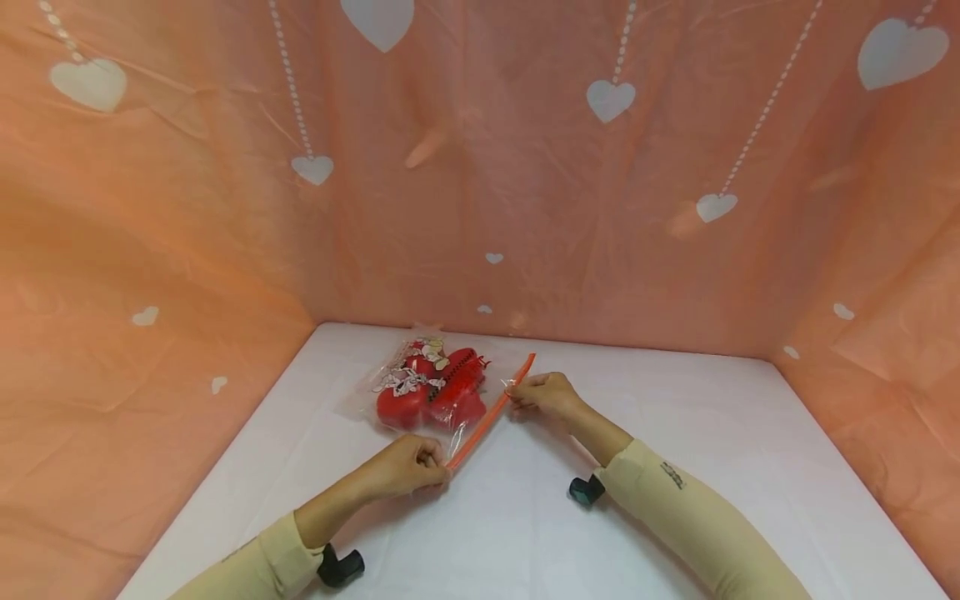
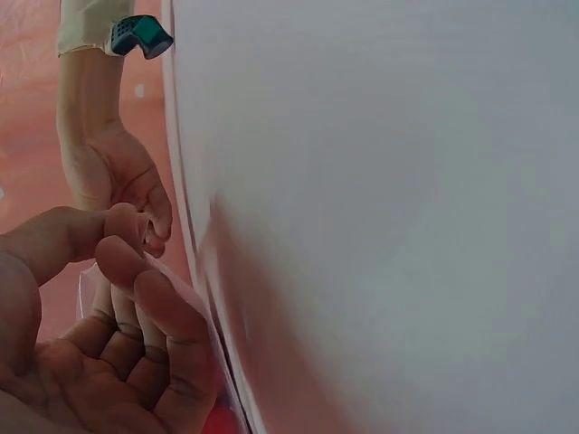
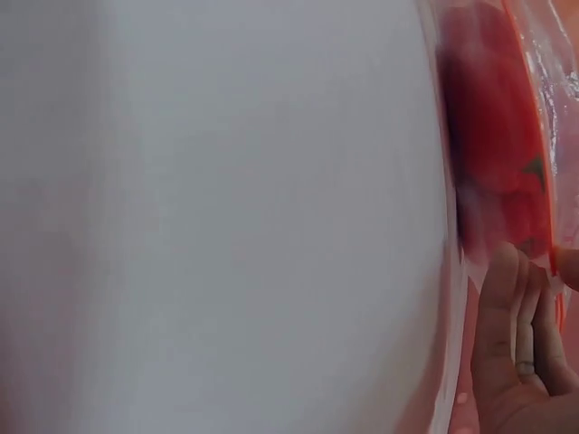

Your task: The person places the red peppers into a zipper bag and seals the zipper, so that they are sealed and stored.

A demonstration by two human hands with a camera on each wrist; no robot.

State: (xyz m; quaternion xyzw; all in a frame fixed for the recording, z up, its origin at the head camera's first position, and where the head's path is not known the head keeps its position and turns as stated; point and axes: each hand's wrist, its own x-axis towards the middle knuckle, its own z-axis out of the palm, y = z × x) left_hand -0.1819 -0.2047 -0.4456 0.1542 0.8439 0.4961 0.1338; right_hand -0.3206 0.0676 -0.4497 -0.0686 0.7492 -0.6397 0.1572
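Observation:
A clear plastic zip bag (image 1: 367, 400) with printed cartoon figures lies on the white table, and red items (image 1: 401, 406) fill it. An orange zip strip (image 1: 491, 417) runs along its near right edge. My left hand (image 1: 411, 468) pinches the near end of that strip between thumb and fingers. Farther along, toward the far end, my right hand (image 1: 546, 395) pinches the strip too. In the right wrist view, the right hand (image 3: 525, 339) grips the bag's edge beside the red items (image 3: 493, 108). What exactly the red items are is hard to tell through the plastic.
White cloth (image 1: 675, 417) covers the table. Orange curtains (image 1: 480, 208) with white hearts stand behind it and on both sides. A dark device is fixed under each sleeve, one by the left wrist (image 1: 341, 568) and one by the right (image 1: 586, 491).

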